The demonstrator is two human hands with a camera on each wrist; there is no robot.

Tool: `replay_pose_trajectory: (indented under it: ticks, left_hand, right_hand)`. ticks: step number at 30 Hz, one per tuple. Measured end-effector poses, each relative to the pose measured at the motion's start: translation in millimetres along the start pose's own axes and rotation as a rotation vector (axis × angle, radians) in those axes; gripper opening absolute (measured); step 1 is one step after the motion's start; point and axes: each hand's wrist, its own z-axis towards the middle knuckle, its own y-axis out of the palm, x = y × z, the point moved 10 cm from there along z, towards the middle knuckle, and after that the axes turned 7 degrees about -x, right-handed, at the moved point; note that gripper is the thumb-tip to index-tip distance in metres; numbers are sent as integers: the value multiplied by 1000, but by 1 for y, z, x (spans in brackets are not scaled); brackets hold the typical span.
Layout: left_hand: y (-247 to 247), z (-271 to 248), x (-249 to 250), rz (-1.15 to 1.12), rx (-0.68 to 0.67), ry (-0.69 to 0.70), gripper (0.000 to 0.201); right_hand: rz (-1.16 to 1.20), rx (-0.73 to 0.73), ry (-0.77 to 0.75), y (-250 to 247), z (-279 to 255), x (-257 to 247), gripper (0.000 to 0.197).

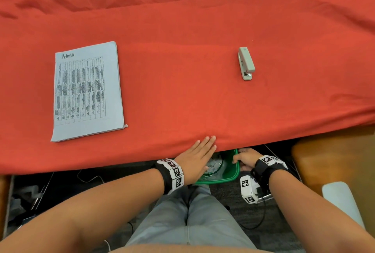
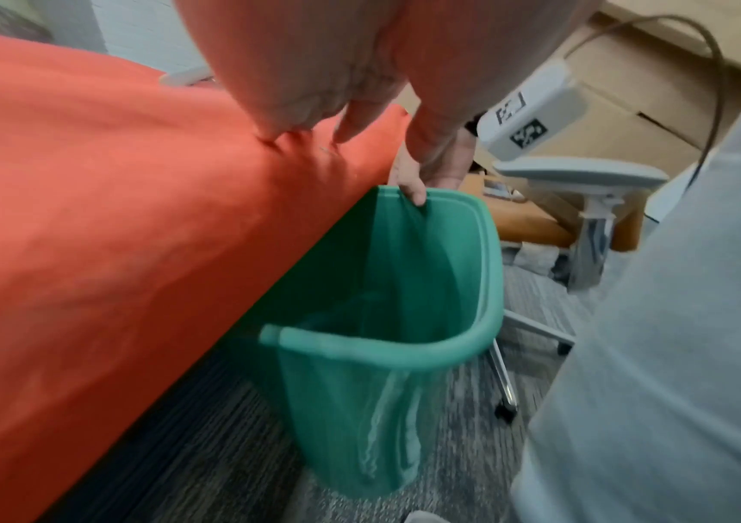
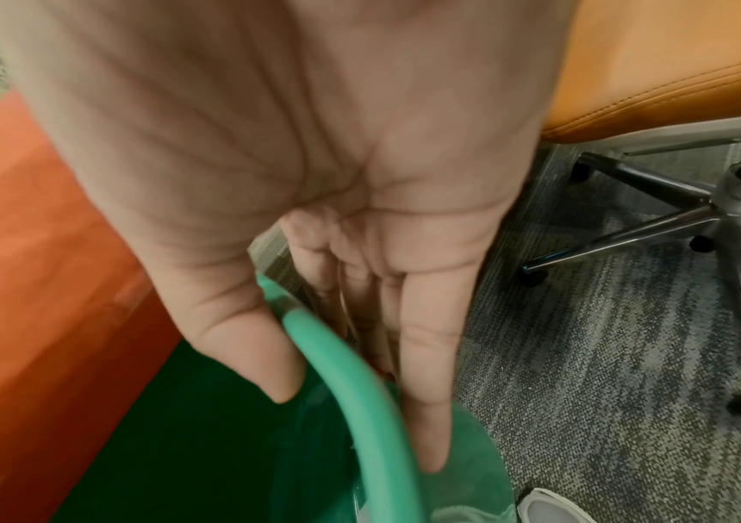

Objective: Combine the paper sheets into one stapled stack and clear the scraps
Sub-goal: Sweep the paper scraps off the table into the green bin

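A stack of printed sheets (image 1: 87, 92) headed "Admin" lies on the left of the red tablecloth (image 1: 182, 90). A grey stapler (image 1: 246, 63) lies to the right of centre. My left hand (image 1: 199, 151) rests flat with straight fingers at the table's front edge, its fingertips (image 2: 270, 136) touching the cloth. A green waste bin (image 1: 229, 175) hangs just under that edge. My right hand (image 1: 244, 159) pinches the bin's rim (image 3: 342, 361), thumb inside, fingers outside. The same bin (image 2: 382, 318) shows in the left wrist view, with clear plastic inside it.
An orange office chair (image 1: 332, 161) with a wheeled metal base (image 3: 718, 219) stands to my right. A grey armrest (image 2: 579, 173) and cardboard boxes (image 2: 628, 92) sit beyond the bin. Grey carpet (image 3: 606, 371) and cables lie below the table.
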Motion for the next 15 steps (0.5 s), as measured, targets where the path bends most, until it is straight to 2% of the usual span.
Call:
replay_pose_trajectory:
  ticks: [4, 7, 9, 12, 13, 15]
  left_hand:
    - [42, 0, -1, -71, -267, 41, 59]
    - [56, -10, 1, -188, -338, 54, 51]
    - [55, -19, 2, -270, -303, 48, 46]
    - [38, -33, -5, -408, -152, -13, 43]
    - [32, -40, -10, -459, -86, -53, 41]
    - [33, -57, -27, -547, 13, -151, 35]
  right_hand:
    - [0, -25, 3, 2, 8, 3, 96]
    - [13, -19, 3, 0, 11, 6, 97]
    - [22, -21, 4, 0, 13, 9, 97]
    - [37, -30, 8, -1, 14, 15, 97]
    - [45, -37, 11, 1, 9, 16, 94]
    - [70, -71, 11, 7, -6, 13, 74]
